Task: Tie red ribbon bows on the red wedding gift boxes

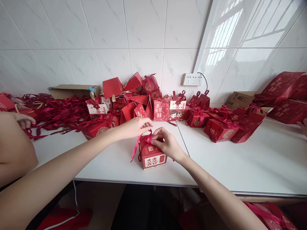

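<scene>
A small red gift box (153, 156) with white trim and a red ribbon (144, 140) on top stands near the front edge of the white table (263, 159). My left hand (136, 127) is closed, pinching the ribbon above the box's top. My right hand (166, 143) is closed too, gripping the ribbon knot at the top right of the box. A loose ribbon end hangs down the box's left side.
Many red gift boxes (219, 130) are piled along the tiled wall. A heap of red ribbons (57, 111) and a cardboard box (74, 91) lie at the left. Another person's arm (14, 147) is at far left. A wall socket (192, 79) sits behind.
</scene>
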Demonstrator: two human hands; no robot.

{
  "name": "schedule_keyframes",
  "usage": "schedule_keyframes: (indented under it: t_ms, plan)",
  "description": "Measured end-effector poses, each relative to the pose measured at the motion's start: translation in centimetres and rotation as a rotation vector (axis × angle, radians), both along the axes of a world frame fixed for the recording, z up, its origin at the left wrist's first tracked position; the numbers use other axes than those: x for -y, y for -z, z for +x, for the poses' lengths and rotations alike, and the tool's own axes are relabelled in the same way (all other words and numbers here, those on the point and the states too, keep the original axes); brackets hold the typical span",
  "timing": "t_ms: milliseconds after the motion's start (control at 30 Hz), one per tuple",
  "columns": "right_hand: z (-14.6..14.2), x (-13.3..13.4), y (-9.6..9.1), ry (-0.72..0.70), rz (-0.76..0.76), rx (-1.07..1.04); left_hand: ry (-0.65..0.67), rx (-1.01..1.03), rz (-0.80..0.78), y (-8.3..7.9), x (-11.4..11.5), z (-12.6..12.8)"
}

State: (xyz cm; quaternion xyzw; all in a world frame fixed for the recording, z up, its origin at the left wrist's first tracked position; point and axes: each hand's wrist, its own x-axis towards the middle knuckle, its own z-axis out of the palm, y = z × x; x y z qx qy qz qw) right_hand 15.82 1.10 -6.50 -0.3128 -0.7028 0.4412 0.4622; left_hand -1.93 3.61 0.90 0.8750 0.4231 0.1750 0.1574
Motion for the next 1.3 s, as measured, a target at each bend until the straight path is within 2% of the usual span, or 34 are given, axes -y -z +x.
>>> schedule_keyframes:
  t_ms: [67, 167, 233, 367, 467, 700, 900, 967, 1167, 1300]
  plan:
    - [0.0, 0.1, 0.1, 0.001, -0.01, -0.015, -0.026, 0.054, -0.08, 0.9, -0.4, -0.1]
    - [0.0, 0.2, 0.1, 0.025, -0.006, -0.021, -0.028, 0.059, -0.113, 2.0, -0.5, -0.2]
    - [0.0, 0.3, 0.1, 0.054, 0.013, -0.026, -0.032, 0.055, -0.06, 2.6, -0.2, -0.2]
    - [-0.1, 0.4, 0.2, 0.142, 0.065, -0.023, -0.052, 0.057, 0.149, 3.3, 1.3, 0.1]
    - [-0.1, 0.5, 0.1, 0.191, 0.069, 0.002, -0.119, 0.038, 0.228, 3.7, 2.6, 0.4]
    - [-0.3, 0.9, -0.1, 0.233, 0.049, 0.022, -0.241, 0.095, 0.178, 3.9, 4.6, 1.0]
    - [-0.3, 1.3, -0.5, 0.266, 0.043, 0.047, -0.306, 0.228, 0.172, 4.6, 4.6, 1.1]
    - [-0.3, 1.3, -0.6, 0.268, 0.049, 0.05, -0.301, 0.333, 0.127, 5.0, 4.5, 1.1]
    - [-0.3, 1.3, -0.5, 0.289, 0.106, 0.095, -0.278, 0.716, -0.152, 6.2, 4.6, 1.6]
    - [-0.3, 1.3, -0.4, 0.309, 0.151, 0.142, -0.287, 0.836, -0.273, 6.5, 4.4, 2.0]
